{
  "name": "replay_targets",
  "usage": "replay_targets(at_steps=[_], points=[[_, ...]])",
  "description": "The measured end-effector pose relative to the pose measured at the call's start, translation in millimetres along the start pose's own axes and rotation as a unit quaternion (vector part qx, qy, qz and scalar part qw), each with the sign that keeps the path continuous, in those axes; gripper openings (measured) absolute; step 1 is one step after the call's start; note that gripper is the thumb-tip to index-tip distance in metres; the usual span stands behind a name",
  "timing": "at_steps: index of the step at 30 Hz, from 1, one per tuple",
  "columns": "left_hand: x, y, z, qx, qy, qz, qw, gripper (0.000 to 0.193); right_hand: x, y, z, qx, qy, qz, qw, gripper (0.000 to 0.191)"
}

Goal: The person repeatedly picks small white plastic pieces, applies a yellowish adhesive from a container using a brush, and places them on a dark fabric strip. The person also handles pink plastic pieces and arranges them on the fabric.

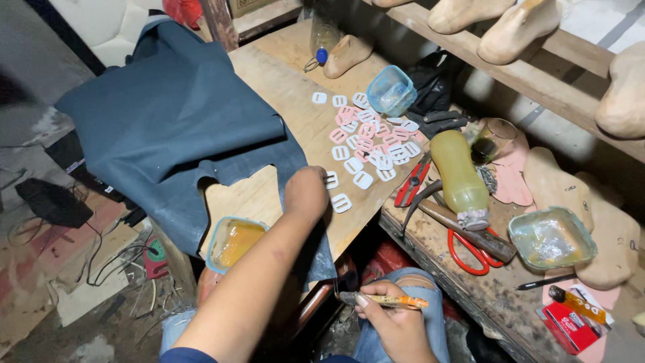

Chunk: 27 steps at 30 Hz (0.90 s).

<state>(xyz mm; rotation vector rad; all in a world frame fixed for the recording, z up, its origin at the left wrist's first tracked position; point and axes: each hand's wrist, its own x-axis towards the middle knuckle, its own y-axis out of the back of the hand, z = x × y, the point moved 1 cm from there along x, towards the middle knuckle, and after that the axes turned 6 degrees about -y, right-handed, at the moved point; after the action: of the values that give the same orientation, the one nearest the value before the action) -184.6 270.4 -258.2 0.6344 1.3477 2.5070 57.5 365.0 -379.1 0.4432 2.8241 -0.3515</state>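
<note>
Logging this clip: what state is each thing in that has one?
Left hand: fisted, resting on the board by a white buckle.
Right hand: closed on a brush.
Glue tub: open, part full.
Yellow bottle: lying down.
Red scissors: closed.
Blue leather: folded over.

Left arm: stretched forward, forearm bare.
Left hand point(306, 191): knuckles up, fingers curled downward (fingertips hidden).
Right hand point(396, 326): low near the knee, fingers closed in a pinching grip, thumb on top.
</note>
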Motion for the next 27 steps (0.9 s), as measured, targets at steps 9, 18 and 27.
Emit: replay_targets(at_steps=[9, 18, 27], points=[[-8, -37, 37, 0.083, -0.165, -0.033, 0.982, 0.028, -7, 16, 18, -0.04, 0.006, -0.012, 0.999, 0.018], [2, -63, 34, 0.072, -0.184, -0.134, 0.971, 0.021, 2, 33, 34, -0.074, 0.057, 0.013, 0.996, 0.016], [-96, -49, 1, -0.549, 0.053, -0.086, 0.83, 0.019, -6, 29, 4, -0.115, 0.231, 0.039, 0.965, 0.018]])
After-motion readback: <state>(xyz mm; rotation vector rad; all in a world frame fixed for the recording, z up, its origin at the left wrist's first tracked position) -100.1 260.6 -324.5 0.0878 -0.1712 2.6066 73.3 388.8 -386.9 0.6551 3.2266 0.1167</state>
